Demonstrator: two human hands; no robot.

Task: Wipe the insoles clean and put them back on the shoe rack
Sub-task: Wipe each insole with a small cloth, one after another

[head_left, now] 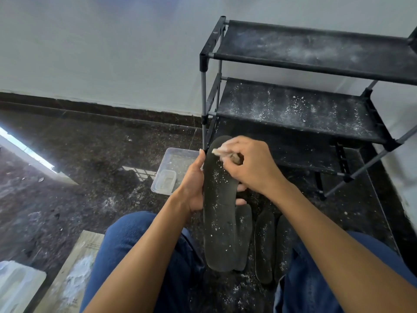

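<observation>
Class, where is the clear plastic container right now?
The clear plastic container sits on the dark floor, just left of the left hand and beside the shoe rack's front-left leg.

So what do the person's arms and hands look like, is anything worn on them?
Both forearms are bare, with no sleeves in view. The left hand and right hand wear no gloves, rings or watch that I can see. Blue jeans cover the legs.
</observation>
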